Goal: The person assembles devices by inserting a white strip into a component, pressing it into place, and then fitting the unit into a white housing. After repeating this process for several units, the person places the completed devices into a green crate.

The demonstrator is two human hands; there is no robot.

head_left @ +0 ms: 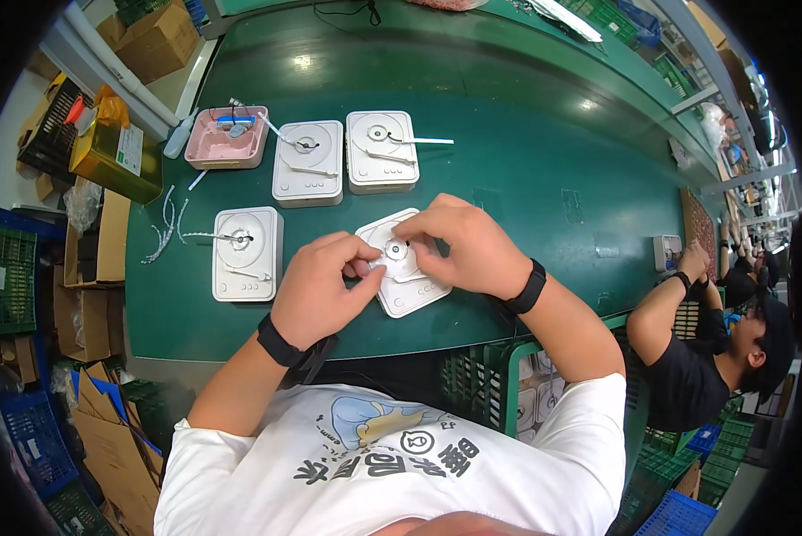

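Off to your left there's a yellow tin with a pale blue bottle near it, plus a cardboard box farther back. You've also got a green crate by the left rim, a blue crate lower down, and, way over right, a co-worker wearing a black cap.

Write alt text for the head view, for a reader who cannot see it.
A person's left hand and right hand work over a white, turntable-shaped unit on a green table. Three similar units and an open pink box stand nearby; a co-worker in black is at the right.
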